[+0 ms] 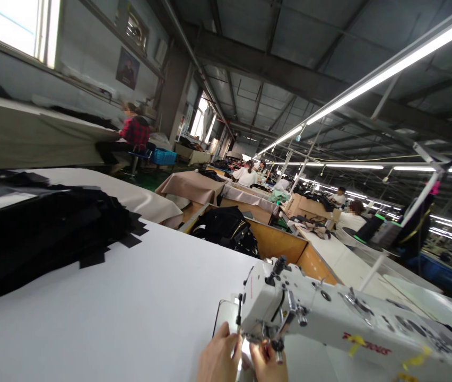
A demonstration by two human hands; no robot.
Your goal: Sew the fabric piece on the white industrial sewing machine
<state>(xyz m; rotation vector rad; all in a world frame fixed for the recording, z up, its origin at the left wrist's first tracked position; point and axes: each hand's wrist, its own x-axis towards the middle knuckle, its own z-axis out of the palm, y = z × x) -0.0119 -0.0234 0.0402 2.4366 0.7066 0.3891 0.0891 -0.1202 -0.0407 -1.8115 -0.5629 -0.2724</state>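
A white sewing machine (329,318) stands at the lower right of a white table (130,297). My left hand (218,358) lies at the bottom edge, just left of the needle area, fingers curled toward the presser foot. My right hand (268,363) sits right under the machine head, fingers pinched close to the needle. What the fingers hold is hidden or too small to make out.
A large stack of black fabric pieces (38,228) covers the table's left side. A wooden bin with black garments (229,228) stands beyond the table. Other workers sit at tables further back, one in a red shirt (134,132). Long ceiling lamps (389,69) run overhead.
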